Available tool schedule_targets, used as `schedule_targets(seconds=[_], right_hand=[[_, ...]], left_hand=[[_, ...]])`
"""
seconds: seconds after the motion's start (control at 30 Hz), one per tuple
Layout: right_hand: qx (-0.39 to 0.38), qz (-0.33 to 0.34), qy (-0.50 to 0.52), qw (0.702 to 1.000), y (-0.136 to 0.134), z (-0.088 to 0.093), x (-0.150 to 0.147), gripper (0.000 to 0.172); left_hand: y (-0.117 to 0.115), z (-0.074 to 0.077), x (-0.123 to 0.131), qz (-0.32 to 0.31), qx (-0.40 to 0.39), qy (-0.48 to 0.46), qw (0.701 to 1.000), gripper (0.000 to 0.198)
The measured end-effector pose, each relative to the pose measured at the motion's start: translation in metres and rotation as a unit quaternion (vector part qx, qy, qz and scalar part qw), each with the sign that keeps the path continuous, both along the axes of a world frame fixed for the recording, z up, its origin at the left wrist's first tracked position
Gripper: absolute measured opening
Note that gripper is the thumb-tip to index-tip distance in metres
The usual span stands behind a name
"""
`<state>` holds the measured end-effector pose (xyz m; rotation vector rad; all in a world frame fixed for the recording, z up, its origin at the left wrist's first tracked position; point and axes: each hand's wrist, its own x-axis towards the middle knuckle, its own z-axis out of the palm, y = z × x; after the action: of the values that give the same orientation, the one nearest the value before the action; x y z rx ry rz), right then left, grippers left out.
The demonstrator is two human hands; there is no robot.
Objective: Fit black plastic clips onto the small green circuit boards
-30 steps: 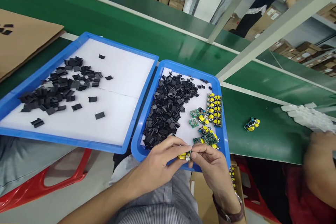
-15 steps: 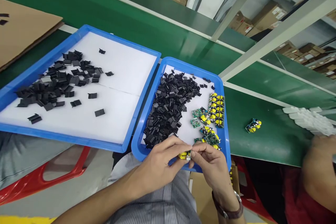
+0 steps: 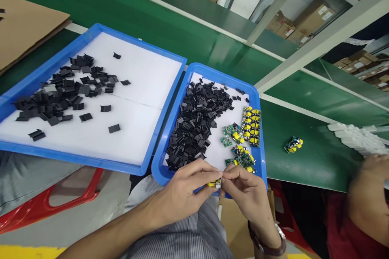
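Over the near edge of the right blue tray [image 3: 160, 168], my left hand [image 3: 191, 188] pinches a small circuit board [image 3: 215, 183] with yellow parts. Fingers of my right hand [image 3: 244, 192] press together at the board's right end; whether they hold a separate small piece there is hidden. Just beyond my hands lie more circuit boards [image 3: 243, 158], some loose and some in a neat block [image 3: 251, 126] along the tray's right side. A heap of folded black plastic pieces [image 3: 197, 121] covers the tray's left half.
The left blue tray [image 3: 146, 168] holds scattered black pieces [image 3: 63, 93]. Cardboard [image 3: 30, 28] lies at far left. On the green bench sit one board [image 3: 293, 144] and white blocks [image 3: 358, 137], near a co-worker's blurred hand [image 3: 375, 168]. A slanted metal post [image 3: 319, 34] rises behind.
My left hand still holds the circuit board, now tilted lower and more covered by fingers. My right hand's fingers have shifted slightly at its end. The view has moved a little.
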<state>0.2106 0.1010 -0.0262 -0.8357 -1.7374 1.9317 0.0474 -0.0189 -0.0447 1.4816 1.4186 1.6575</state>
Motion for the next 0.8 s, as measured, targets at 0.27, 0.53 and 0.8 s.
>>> schedule_targets(seconds=[0.27, 0.53, 0.8], right_hand=[[0.033, -0.023, 0.034, 0.999, -0.005, -0.007, 0.006, 0.027], [0.260, 0.020, 0.019, 0.965, 0.004, -0.009, 0.020, 0.043], [0.282, 0.053, 0.000, 0.958, 0.012, -0.004, 0.020, 0.037]], left_hand=[[0.002, 0.005, 0.000, 0.034, -0.036, -0.017, 0.999, 0.041], [0.001, 0.004, -0.002, 0.023, -0.044, -0.013, 0.999, 0.039], [0.001, 0.003, -0.001, 0.015, -0.027, -0.013, 0.999, 0.036]])
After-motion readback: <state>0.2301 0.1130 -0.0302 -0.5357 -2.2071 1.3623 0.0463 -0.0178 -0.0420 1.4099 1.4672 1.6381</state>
